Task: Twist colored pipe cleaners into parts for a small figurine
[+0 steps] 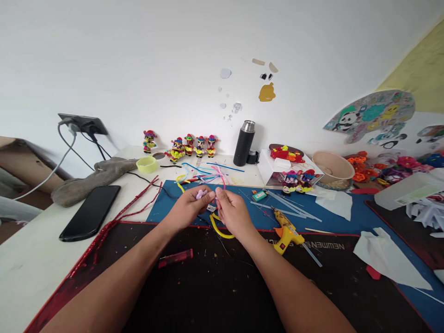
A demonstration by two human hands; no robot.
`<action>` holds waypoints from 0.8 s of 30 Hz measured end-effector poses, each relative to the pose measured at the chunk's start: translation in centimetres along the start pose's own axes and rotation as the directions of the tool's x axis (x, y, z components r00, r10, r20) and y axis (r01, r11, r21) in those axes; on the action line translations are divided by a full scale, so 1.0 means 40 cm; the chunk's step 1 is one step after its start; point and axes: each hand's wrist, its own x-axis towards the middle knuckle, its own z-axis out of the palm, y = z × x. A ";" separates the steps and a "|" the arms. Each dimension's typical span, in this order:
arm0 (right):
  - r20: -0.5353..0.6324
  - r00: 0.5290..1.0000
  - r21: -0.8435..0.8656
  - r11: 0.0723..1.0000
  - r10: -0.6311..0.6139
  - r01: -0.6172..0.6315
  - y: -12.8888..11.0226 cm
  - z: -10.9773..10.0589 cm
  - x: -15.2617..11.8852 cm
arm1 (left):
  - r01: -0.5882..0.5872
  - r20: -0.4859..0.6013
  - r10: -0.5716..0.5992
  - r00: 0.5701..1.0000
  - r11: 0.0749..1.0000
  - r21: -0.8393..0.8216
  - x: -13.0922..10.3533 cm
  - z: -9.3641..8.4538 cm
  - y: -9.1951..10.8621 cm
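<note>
My left hand (189, 207) is closed in a pinch on a small lilac pipe-cleaner piece (201, 194), its fuzzy curl showing above the thumb. Almost touching it, my right hand (235, 213) is also pinched at the fingertips; what lies between those fingers is too small to make out. Below both hands a bent yellow pipe cleaner (221, 232) rests on the mat. Behind them lies a loose heap of pink, white and blue pipe cleaners (217, 175).
A yellow glue gun (287, 233) lies right of my hands, near clear glue sticks (294, 206). Several pipe-cleaner figures (200, 146) stand along the wall beside a black thermos (243, 144). To the left are a phone (90, 212) and red tinsel stems (120, 219). A red-handled tool (175, 258) lies in front.
</note>
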 end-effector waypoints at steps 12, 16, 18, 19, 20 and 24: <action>0.050 0.995 0.147 0.985 0.085 -0.091 -0.024 0.006 -0.005 | -0.176 -0.037 0.211 0.977 0.889 0.423 -0.017 -0.007 0.024; 0.098 0.991 0.092 0.991 0.091 -0.100 -0.042 0.001 -0.009 | -0.121 -0.057 0.150 0.987 0.931 0.343 -0.011 -0.014 0.017; 0.103 0.991 0.093 0.991 0.085 -0.095 -0.047 0.000 -0.011 | -0.100 -0.068 0.125 0.990 0.950 0.294 -0.007 -0.019 0.010; 0.101 0.992 0.093 0.992 0.078 -0.088 -0.048 0.000 -0.011 | -0.091 -0.075 0.116 0.990 0.957 0.276 -0.005 -0.021 0.006; 0.097 0.993 0.089 0.993 0.070 -0.079 -0.048 0.000 -0.011 | -0.083 -0.081 0.108 0.991 0.961 0.263 -0.004 -0.022 0.004; 0.060 0.997 0.073 0.995 0.057 -0.061 -0.032 0.005 -0.013 | -0.069 -0.077 0.088 0.993 0.972 0.224 -0.003 -0.023 0.000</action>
